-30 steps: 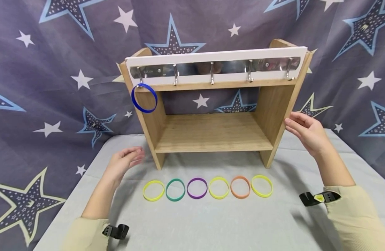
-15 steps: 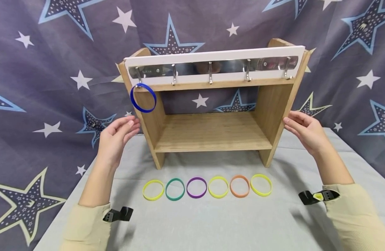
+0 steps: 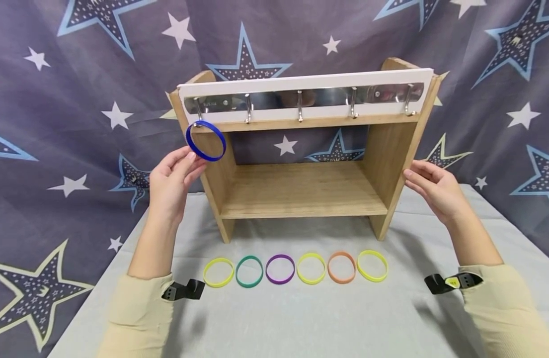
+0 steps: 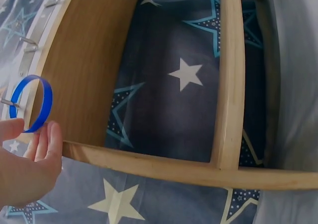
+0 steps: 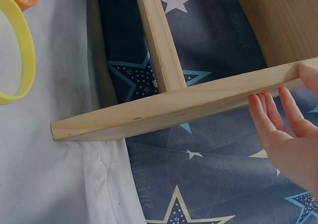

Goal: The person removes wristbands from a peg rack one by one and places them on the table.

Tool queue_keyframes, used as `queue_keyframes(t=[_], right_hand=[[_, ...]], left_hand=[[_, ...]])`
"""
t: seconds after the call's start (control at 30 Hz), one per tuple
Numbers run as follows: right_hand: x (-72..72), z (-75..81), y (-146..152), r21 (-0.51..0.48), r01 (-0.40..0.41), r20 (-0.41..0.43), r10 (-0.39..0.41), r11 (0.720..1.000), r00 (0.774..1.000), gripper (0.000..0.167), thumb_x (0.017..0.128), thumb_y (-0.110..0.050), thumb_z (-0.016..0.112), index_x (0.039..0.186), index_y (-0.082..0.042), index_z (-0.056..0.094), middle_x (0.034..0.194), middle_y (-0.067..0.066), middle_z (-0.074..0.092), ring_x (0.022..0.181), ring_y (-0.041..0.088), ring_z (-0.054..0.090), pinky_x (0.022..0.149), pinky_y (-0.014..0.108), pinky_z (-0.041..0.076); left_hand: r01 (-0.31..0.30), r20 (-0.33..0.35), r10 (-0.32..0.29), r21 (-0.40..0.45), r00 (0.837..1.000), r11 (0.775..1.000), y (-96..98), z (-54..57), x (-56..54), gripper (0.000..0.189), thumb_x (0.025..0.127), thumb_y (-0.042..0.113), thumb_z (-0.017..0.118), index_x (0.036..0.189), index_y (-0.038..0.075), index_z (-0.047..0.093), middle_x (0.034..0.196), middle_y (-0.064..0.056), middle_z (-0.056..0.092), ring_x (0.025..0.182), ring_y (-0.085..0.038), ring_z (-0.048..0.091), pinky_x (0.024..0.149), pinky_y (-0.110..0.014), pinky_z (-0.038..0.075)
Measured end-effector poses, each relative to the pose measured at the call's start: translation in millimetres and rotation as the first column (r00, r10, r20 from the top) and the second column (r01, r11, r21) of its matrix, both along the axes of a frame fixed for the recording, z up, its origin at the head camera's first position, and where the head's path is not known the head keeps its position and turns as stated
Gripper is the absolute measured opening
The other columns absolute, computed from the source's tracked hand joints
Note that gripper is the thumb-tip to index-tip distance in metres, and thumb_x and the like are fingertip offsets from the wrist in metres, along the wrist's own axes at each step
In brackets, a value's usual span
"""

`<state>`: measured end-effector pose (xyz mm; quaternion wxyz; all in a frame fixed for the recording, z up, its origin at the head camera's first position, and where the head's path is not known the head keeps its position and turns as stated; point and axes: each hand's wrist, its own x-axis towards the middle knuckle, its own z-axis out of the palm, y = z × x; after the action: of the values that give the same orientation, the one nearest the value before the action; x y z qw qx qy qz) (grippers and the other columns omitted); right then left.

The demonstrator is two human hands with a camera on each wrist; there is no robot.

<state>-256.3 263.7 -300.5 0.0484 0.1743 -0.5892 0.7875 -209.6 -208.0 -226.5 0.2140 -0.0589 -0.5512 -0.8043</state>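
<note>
A blue silicone wristband [image 3: 217,130] hangs from the leftmost hook [image 3: 198,107] of the metal hook strip on a small wooden shelf [image 3: 301,186]. My left hand [image 3: 169,189] has its thumb and fingertips at the band's lower edge, pinching it; in the left wrist view the blue wristband [image 4: 48,97] passes between thumb and fingers. With the fingers on the outer face of the right side panel [image 3: 390,149] and the thumb at its front edge, my right hand [image 3: 439,191] holds the shelf.
Several more wristbands lie in a row on the grey cloth [image 3: 310,323] before the shelf: yellow, green [image 3: 250,286], purple [image 3: 280,282] and orange [image 3: 342,281] among them. The other hooks [image 3: 300,107] on the strip bear nothing. A star-patterned curtain [image 3: 100,149] hangs behind.
My left hand has risen from low beside the shelf's left leg to the blue wristband, which has shifted slightly. My right hand has stayed at the right panel.
</note>
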Motion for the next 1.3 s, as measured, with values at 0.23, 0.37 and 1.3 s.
queue_keyframes(t=[0.23,0.37,1.3], right_hand=[[0.0,-0.2,-0.7,-0.004,-0.005,-0.009,0.005,1.000,1.000,0.023,0.092,0.004,0.057,0.102,-0.014,0.066,0.091,-0.007,0.068,0.085,0.002,0.067,0.079,0.013,0.058],[0.4,-0.8,-0.9,-0.009,-0.006,-0.012,0.006,1.000,1.000,0.022,0.092,0.004,0.057,0.102,-0.014,0.066,0.091,-0.006,0.068,0.085,0.002,0.067,0.079,0.013,0.058],[1.0,-0.6,-1.1,-0.013,-0.004,-0.009,0.004,1.000,1.000,0.023,0.091,0.005,0.057,0.102,-0.013,0.066,0.091,-0.006,0.068,0.085,0.003,0.068,0.079,0.013,0.058]], left_hand=[[-0.004,-0.030,0.006,0.041,1.000,0.999,4.4,0.8,-4.5,0.010,0.091,0.002,0.062,0.088,0.006,0.070,0.084,-0.003,0.074,0.072,-0.011,0.070,0.072,-0.022,0.062],[-0.004,-0.057,0.007,0.055,0.998,0.998,5.9,1.4,-4.5,0.013,0.089,0.000,0.063,0.085,0.007,0.072,0.085,-0.003,0.074,0.074,-0.011,0.071,0.072,-0.023,0.062],[0.005,-0.068,0.010,0.209,0.998,0.978,13.0,20.9,7.5,0.005,0.082,0.001,0.072,0.087,-0.002,0.071,0.081,-0.009,0.073,0.070,-0.015,0.072,0.074,-0.027,0.062]])
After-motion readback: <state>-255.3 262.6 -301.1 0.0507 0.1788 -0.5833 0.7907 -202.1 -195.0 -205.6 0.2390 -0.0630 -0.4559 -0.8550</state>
